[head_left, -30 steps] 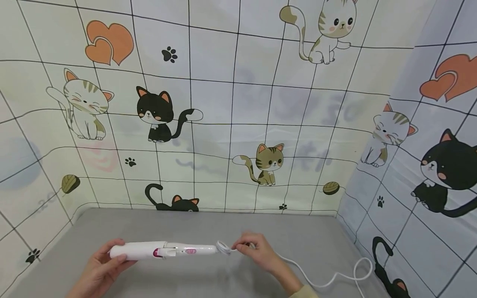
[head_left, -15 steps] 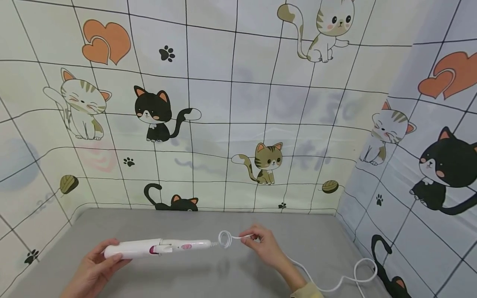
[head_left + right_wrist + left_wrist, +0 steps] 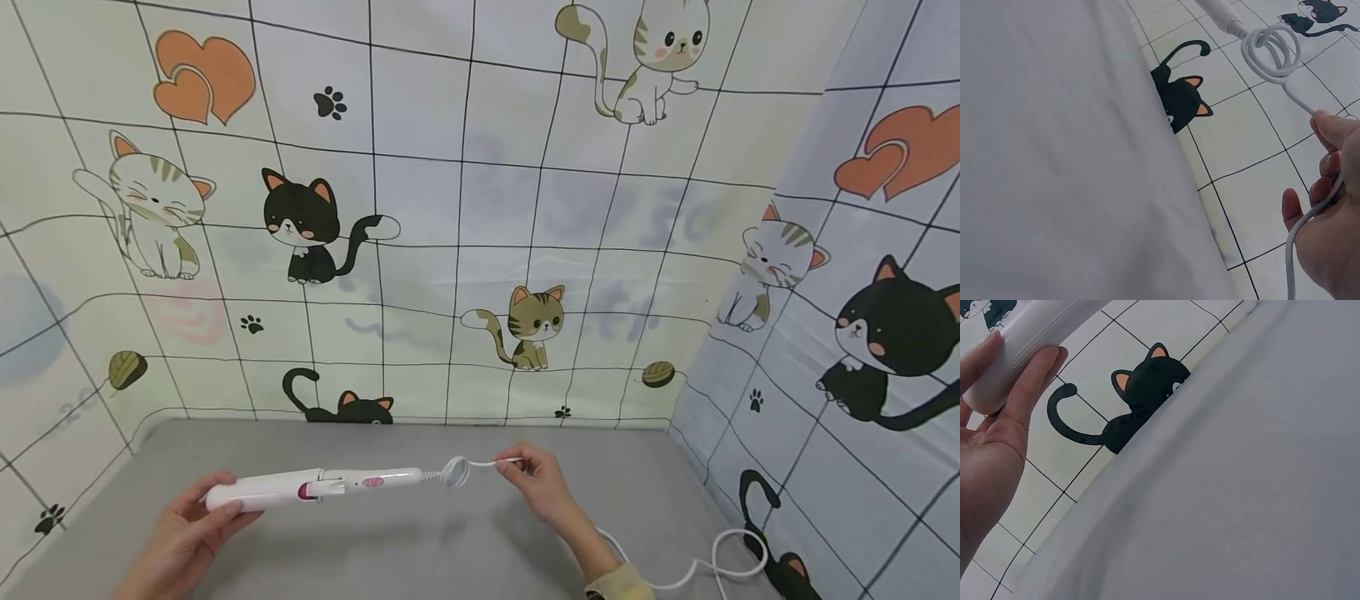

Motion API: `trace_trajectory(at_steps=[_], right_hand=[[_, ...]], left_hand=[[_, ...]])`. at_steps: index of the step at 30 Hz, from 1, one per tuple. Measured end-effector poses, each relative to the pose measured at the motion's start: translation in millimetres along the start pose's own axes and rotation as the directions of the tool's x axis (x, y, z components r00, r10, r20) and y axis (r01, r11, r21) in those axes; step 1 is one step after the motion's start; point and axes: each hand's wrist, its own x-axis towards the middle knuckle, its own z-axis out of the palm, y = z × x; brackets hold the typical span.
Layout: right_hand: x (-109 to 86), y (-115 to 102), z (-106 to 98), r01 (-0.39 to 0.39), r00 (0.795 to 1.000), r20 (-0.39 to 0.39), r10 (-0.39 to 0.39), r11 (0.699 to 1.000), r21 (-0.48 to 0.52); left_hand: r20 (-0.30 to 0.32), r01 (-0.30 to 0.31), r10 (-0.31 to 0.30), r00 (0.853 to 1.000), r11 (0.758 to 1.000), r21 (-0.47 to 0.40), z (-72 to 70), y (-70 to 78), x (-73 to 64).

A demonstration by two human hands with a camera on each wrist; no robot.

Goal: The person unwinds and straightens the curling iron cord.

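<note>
A white curling iron (image 3: 285, 490) with magenta and pink details is held level above the grey table. My left hand (image 3: 189, 529) grips its thick rounded end, thumb in front and fingers behind, as the left wrist view (image 3: 994, 456) also shows. From the thin end comes a white power cord (image 3: 456, 472), wound there in a small loose coil. My right hand (image 3: 542, 487) pinches the cord just beyond that coil between thumb and forefinger. In the right wrist view the cord passes on through the palm (image 3: 1329, 244) and hangs below it.
More of the cord (image 3: 720, 567) lies in a loop at the right of the grey table (image 3: 360, 567). Pale cloth walls (image 3: 420, 200) with a grid and printed cats enclose the back and both sides.
My right hand has drawn away to the right and up, pulling the cord taut and opening the coil out from the iron's end. My left hand has shifted slightly left with the iron.
</note>
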Motion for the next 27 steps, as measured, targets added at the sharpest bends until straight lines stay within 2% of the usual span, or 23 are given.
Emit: trace_trajectory(at_steps=[3,8,11,15,18,25,27], right_hand=[[-1.2,-1,-3,-0.042,0.999,0.005,0.041,0.998,0.048],[-3.0,-2,-7,-0.067,0.998,-0.001,0.068,0.994,0.082],[-2.9,-4,-8,-0.069,0.998,-0.008,0.069,0.994,0.079],[-2.5,-4,-9,-0.093,0.995,-0.037,0.096,0.992,0.091],[-2.9,-6,-10,-0.155,0.984,-0.072,0.164,0.981,0.121],[7.7,-8,-8,-0.250,0.952,-0.117,0.283,0.939,0.236],[12.5,-7,-9,-0.277,0.938,-0.129,0.322,0.919,0.280]], left_hand=[[-0.007,-0.004,0.004,1.000,1.000,0.019,0.1,1.4,1.3],[-0.030,0.021,-0.020,0.999,0.999,0.048,-1.0,3.7,1.1],[-0.017,0.005,-0.004,1.000,0.998,0.055,-1.7,2.8,2.4],[0.029,-0.043,0.042,0.999,0.999,0.025,-1.2,0.9,4.4],[0.065,-0.070,0.072,0.995,0.997,-0.030,0.0,0.9,5.7],[0.074,-0.120,0.126,0.989,0.989,-0.081,1.5,3.5,10.3],[0.079,-0.131,0.140,0.987,0.986,-0.102,-0.3,5.6,10.0]])
